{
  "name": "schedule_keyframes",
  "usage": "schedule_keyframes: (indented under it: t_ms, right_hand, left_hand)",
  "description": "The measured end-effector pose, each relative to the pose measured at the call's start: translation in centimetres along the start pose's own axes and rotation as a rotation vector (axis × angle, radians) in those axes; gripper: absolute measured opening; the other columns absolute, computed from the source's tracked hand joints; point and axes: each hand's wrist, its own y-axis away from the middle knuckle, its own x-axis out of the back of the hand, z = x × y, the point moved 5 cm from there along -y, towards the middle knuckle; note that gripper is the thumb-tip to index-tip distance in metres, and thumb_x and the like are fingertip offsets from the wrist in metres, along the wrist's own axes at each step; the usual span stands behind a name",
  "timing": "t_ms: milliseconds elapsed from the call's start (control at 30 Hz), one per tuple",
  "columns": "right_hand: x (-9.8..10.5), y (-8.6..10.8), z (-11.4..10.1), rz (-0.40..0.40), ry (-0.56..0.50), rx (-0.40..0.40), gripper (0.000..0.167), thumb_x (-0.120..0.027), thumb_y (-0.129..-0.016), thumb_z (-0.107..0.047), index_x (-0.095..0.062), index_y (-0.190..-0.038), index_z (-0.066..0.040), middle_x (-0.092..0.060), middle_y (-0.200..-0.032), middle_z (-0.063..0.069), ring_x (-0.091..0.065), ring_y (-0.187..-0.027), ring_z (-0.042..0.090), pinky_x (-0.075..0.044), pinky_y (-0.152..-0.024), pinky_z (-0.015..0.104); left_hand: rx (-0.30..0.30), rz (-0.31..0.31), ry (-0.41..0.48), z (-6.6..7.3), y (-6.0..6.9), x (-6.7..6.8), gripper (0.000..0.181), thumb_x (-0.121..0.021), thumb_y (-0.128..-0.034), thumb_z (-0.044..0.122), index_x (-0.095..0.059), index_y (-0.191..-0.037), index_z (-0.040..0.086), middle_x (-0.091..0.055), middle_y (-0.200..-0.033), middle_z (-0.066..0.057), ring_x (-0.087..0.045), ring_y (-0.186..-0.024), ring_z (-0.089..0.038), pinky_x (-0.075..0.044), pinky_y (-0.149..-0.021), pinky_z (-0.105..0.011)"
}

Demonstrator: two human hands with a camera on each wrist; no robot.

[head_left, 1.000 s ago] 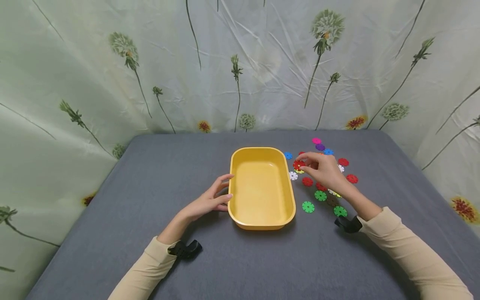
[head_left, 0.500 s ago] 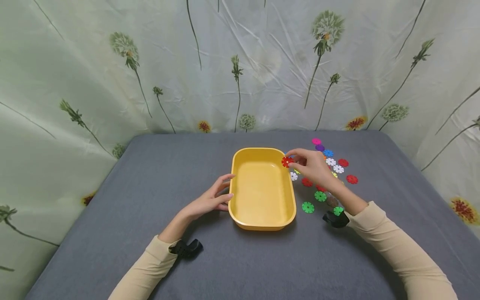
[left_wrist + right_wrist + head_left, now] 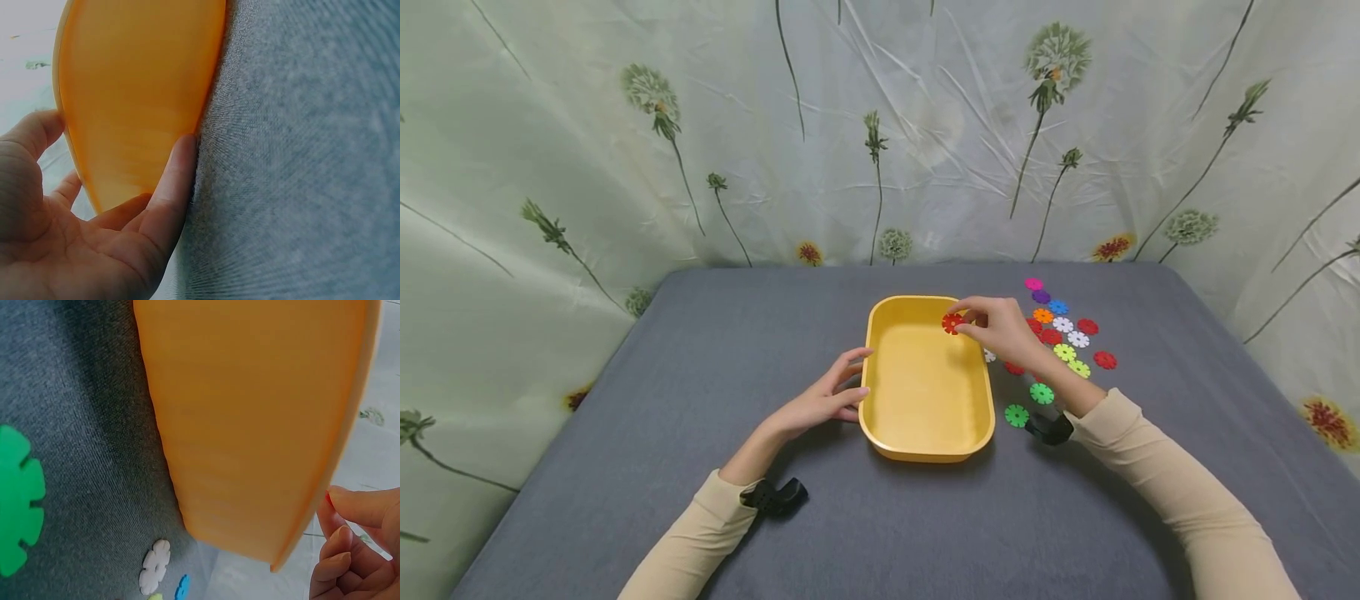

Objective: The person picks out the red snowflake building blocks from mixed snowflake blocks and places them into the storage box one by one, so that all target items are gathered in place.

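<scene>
A yellow plastic basin (image 3: 925, 400) with a rounded rim stands mid-table; no pieces show inside it. My left hand (image 3: 816, 402) touches its left side. Seen from the left wrist, the thumb meets the rim and the fingers (image 3: 181, 165) lie along the outer wall (image 3: 137, 81). Over the basin's far right corner, my right hand (image 3: 1003, 329) pinches a red notched disc (image 3: 952, 323) between thumb and fingertips. From the right wrist, the basin wall hides most of that disc; only a red sliver shows by the right hand (image 3: 359, 547).
Several notched discs lie right of the basin, among them a green disc (image 3: 1042, 393), an orange disc (image 3: 1042, 316) and a pink disc (image 3: 1033, 284). A white disc (image 3: 154, 567) is close to the basin wall. Behind the grey table (image 3: 760, 317) hangs a flowered curtain (image 3: 955, 167).
My right hand has moved left with the red disc, from above the scattered pieces to over the basin's inside. The left hand has stayed at the basin's left side.
</scene>
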Motion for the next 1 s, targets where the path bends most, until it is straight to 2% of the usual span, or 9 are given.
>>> schedule_keyframes:
  t_ms: [600,800,1000]
  right_hand:
    - [-2.1,-1.7,-0.2,-0.048,0.007,0.021,0.017,-0.068,-0.083,-0.007,-0.072,-0.099,-0.007,-0.073,-0.081,0.012,-0.059,-0.062,0.016,-0.043,-0.051,0.019]
    - [-2.8,-2.3,-0.1,-0.068,0.045,0.018,0.016,-0.069,-0.083,-0.008,-0.073,-0.098,-0.008,-0.074,-0.084,0.012,-0.067,-0.071,0.021,-0.048,-0.056,0.022]
    - [-3.5,-2.7,-0.2,-0.101,0.072,0.013,0.016,-0.069,-0.082,-0.007,-0.073,-0.097,-0.008,-0.074,-0.085,0.011,-0.068,-0.075,0.021,-0.052,-0.06,0.026]
  left_hand:
    - [0.008,0.021,-0.016,-0.1,0.2,-0.2,0.063,-0.051,-0.097,0.027,-0.013,-0.147,0.03,-0.012,-0.156,-0.016,-0.044,-0.13,-0.038,-0.055,-0.088,-0.037]
    - [-0.011,0.018,0.005,0.0,0.1,-0.3,0.063,-0.051,-0.0968,0.027,-0.012,-0.147,0.029,-0.014,-0.155,-0.017,-0.044,-0.129,-0.039,-0.055,-0.088,-0.039]
    - [-0.007,0.017,0.003,0.0,0.0,-0.3,0.062,-0.051,-0.0969,0.026,-0.013,-0.146,0.03,-0.013,-0.155,-0.016,-0.044,-0.129,-0.039,-0.055,-0.088,-0.038]
